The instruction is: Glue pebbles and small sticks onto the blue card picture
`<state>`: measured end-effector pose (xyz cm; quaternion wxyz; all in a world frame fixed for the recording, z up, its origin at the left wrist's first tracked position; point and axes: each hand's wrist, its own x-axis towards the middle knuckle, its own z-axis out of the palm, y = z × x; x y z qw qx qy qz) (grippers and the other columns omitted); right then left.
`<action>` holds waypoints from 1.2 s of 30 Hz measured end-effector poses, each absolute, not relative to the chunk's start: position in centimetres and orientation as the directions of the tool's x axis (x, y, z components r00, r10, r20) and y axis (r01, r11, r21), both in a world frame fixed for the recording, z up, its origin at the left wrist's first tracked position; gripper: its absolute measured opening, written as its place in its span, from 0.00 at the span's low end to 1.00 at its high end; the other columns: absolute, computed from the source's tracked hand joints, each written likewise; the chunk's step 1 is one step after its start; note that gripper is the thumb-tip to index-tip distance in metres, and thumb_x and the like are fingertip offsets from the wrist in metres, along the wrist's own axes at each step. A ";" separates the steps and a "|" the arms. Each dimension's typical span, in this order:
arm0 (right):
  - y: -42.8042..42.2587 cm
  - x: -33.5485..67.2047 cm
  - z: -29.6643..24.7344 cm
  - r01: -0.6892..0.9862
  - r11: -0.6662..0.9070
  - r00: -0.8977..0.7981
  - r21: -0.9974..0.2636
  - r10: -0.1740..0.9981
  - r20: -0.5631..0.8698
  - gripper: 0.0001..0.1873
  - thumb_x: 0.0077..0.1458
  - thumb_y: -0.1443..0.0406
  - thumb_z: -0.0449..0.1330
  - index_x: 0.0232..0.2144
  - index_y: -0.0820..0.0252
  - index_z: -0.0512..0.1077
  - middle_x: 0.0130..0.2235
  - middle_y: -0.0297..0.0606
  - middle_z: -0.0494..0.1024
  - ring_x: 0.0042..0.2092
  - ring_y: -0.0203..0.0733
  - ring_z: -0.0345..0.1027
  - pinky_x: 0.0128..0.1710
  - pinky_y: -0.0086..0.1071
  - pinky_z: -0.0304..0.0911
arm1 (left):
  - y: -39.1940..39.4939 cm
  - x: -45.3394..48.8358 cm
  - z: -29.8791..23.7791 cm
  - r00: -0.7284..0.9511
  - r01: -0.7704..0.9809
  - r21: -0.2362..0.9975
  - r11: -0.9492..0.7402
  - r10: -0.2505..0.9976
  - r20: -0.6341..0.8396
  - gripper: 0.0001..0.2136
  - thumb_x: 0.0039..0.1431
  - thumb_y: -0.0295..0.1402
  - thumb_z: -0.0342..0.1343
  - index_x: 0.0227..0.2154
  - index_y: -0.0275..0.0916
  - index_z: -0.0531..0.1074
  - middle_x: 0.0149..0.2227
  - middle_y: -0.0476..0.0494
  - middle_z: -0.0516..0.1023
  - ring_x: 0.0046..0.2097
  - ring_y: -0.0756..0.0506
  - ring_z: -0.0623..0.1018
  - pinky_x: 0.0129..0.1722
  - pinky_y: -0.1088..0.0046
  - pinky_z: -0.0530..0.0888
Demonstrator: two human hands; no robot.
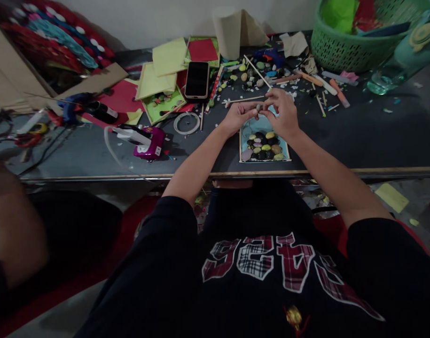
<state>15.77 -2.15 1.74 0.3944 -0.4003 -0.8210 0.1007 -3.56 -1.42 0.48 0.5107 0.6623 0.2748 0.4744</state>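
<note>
Over a small light-blue picture panel [243, 149] with a pale stick frame, both my hands meet at their fingertips. A small greyish pebble [259, 107] sits between them. My left hand [240, 117] pinches it from the left, fingers curled. From the right, my right hand [282, 111] closes its thumb and fingers on it too. Below my hands, yellow, black and purple-grey painted stones [262, 146] cover the panel's lower part. The panel's upper part is partly hidden by my hands.
Loose stones [250, 75] and sticks lie behind my hands, near a green basket [348, 51] and a bottle [394, 61]. A phone [197, 80], tape roll [186, 123], purple device [151, 143] and blue glue gun [74, 105] are leftward. Another person's arm [19, 225] shows at left.
</note>
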 end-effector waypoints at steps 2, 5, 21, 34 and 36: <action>-2.3 15.7 1.9 0.579 0.661 -0.376 -0.478 0.736 0.563 0.20 0.64 0.50 0.54 0.51 0.55 0.69 0.49 0.44 0.77 0.53 0.55 0.71 0.62 0.60 0.59 | -1.4 -3.5 0.5 0.393 -0.123 0.933 -0.337 0.847 0.358 0.29 0.46 0.58 0.67 0.40 0.37 0.82 0.35 0.42 0.83 0.37 0.45 0.81 0.40 0.69 0.76; -2.6 15.7 2.1 0.591 0.653 -0.367 -0.473 0.740 0.563 0.20 0.64 0.49 0.54 0.48 0.55 0.71 0.53 0.47 0.75 0.57 0.57 0.69 0.64 0.60 0.57 | -1.3 -3.5 0.5 0.373 -0.120 0.926 -0.358 0.848 0.376 0.28 0.47 0.58 0.67 0.40 0.37 0.82 0.36 0.42 0.83 0.38 0.44 0.80 0.40 0.69 0.76; -2.6 15.6 2.0 0.611 0.637 -0.329 -0.469 0.744 0.581 0.18 0.63 0.49 0.56 0.46 0.53 0.74 0.56 0.44 0.74 0.57 0.56 0.70 0.66 0.61 0.56 | -1.0 -3.7 0.1 0.364 -0.145 0.939 -0.311 0.866 0.343 0.27 0.47 0.54 0.69 0.41 0.36 0.81 0.39 0.40 0.83 0.43 0.41 0.81 0.42 0.67 0.76; -1.8 15.7 1.0 0.546 0.702 -0.384 -0.457 0.694 0.609 0.16 0.65 0.53 0.55 0.49 0.54 0.69 0.45 0.42 0.77 0.56 0.54 0.69 0.63 0.60 0.57 | -0.9 -3.6 0.1 0.395 -0.108 0.925 -0.363 0.839 0.375 0.29 0.48 0.59 0.65 0.43 0.40 0.82 0.42 0.42 0.84 0.42 0.43 0.82 0.39 0.71 0.77; -1.6 15.8 0.8 0.532 0.699 -0.356 -0.478 0.697 0.623 0.18 0.64 0.53 0.57 0.51 0.54 0.68 0.46 0.42 0.77 0.58 0.55 0.68 0.64 0.61 0.55 | -0.9 -3.7 0.0 0.386 -0.098 0.926 -0.364 0.844 0.373 0.29 0.48 0.58 0.66 0.45 0.41 0.81 0.43 0.43 0.84 0.45 0.43 0.82 0.41 0.71 0.77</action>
